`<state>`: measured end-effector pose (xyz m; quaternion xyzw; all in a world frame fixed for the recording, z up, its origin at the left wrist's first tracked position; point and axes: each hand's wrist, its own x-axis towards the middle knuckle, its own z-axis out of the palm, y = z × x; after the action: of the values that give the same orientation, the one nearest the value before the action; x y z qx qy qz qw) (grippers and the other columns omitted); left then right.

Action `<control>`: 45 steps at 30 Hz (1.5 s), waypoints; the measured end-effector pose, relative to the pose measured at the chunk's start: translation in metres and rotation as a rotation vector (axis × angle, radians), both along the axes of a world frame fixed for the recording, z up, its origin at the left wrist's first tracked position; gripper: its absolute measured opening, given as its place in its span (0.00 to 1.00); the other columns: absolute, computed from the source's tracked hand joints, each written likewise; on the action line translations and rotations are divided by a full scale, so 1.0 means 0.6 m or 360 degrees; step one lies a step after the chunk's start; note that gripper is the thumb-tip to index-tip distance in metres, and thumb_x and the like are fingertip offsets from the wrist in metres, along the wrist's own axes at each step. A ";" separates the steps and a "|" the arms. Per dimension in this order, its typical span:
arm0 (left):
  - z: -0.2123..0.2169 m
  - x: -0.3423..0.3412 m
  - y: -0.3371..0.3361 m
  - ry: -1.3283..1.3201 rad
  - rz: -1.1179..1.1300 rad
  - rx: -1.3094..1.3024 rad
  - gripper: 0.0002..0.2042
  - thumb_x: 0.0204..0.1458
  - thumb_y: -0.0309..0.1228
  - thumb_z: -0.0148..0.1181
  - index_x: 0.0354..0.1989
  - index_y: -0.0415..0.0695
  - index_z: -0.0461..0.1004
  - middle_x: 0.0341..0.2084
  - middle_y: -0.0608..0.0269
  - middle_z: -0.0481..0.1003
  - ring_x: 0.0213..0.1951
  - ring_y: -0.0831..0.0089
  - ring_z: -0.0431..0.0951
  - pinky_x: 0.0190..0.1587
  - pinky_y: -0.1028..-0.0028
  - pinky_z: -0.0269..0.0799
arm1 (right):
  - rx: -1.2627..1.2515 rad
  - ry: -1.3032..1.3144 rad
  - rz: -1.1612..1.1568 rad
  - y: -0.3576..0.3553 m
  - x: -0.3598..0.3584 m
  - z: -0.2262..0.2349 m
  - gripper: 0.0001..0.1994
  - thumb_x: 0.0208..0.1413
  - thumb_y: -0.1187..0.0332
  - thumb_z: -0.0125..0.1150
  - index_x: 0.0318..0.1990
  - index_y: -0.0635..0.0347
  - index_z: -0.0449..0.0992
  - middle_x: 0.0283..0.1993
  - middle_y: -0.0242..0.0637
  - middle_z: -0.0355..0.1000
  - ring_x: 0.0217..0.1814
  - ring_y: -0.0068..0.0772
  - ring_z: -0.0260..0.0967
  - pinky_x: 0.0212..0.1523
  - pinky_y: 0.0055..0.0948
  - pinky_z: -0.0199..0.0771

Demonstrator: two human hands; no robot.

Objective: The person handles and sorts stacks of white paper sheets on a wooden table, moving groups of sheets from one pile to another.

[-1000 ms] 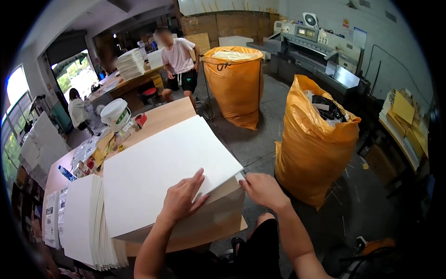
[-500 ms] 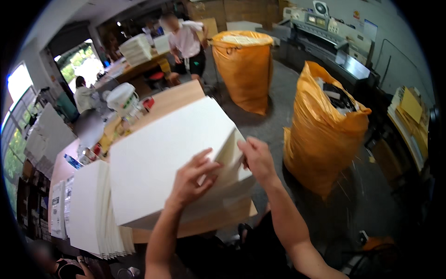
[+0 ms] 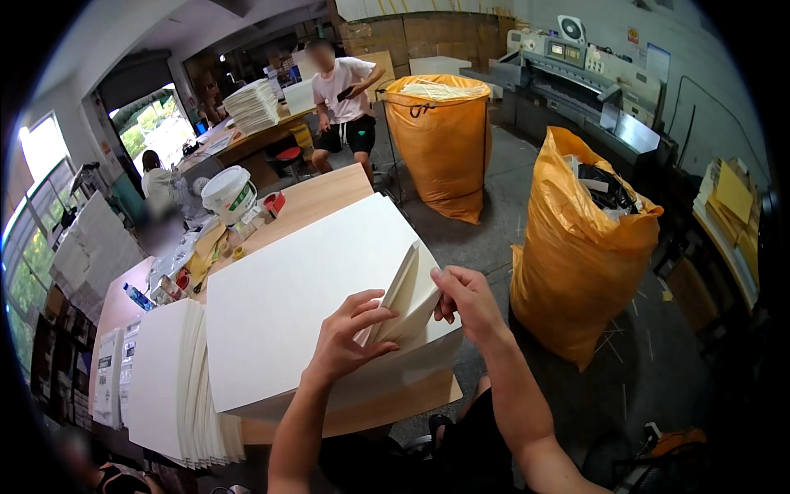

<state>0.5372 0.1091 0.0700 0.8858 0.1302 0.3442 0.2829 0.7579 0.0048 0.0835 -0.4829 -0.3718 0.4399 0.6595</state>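
Note:
A thick stack of large white paper sheets (image 3: 304, 280) lies on the wooden table. At its right corner stands a raised, folded white paper piece (image 3: 415, 292), opened like a pocket; whether it is a bag cannot be made out. My right hand (image 3: 473, 305) pinches the right edge of this folded paper between thumb and fingers. On its other side, my left hand (image 3: 350, 333) has its fingers spread, with the fingertips and thumb close to or touching the paper's left edge. Some of the paper is hidden behind my left fingers.
Fanned white sheets (image 3: 164, 379) stand left of the stack. A white bucket (image 3: 229, 196), a red tape roll (image 3: 274, 203) and bottles sit farther back on the table (image 3: 337, 185). Two orange sacks (image 3: 440, 156) (image 3: 576, 255) stand to the right. A person (image 3: 341, 103) is beyond the table.
The view has shifted, so the scene sits lower and slightly right. My right hand still pinches the folded paper, which stands wider apart. The person at the back is more upright.

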 end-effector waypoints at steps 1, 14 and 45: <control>0.002 0.000 0.003 -0.0003 -0.0006 -0.0007 0.26 0.37 0.32 0.81 0.49 0.54 0.82 0.58 0.58 0.73 0.52 0.55 0.81 0.52 0.63 0.81 | 0.0035 0.0015 0.0013 0.002 0.001 -0.002 0.21 0.67 0.54 0.58 0.24 0.55 0.68 0.18 0.29 0.66 0.19 0.21 0.67 0.19 0.20 0.60; 0.001 0.002 -0.010 0.0093 0.0083 0.0141 0.16 0.54 0.22 0.61 0.51 0.49 0.80 0.66 0.48 0.67 0.52 0.49 0.81 0.52 0.60 0.81 | 0.0069 -0.0572 -0.0236 0.002 -0.016 -0.005 0.18 0.69 0.59 0.53 0.27 0.58 0.71 0.19 0.29 0.67 0.21 0.24 0.67 0.22 0.23 0.64; 0.009 0.008 -0.017 0.0073 0.0091 0.0290 0.24 0.38 0.29 0.79 0.48 0.55 0.81 0.61 0.56 0.71 0.52 0.54 0.82 0.51 0.64 0.83 | 0.0159 0.0282 0.0016 0.007 -0.007 -0.016 0.17 0.66 0.63 0.57 0.23 0.56 0.69 0.18 0.30 0.67 0.20 0.24 0.70 0.20 0.22 0.62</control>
<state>0.5423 0.0992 0.0751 0.9113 0.1300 0.3422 0.1883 0.7539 0.0092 0.0738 -0.4068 -0.3359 0.4651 0.7109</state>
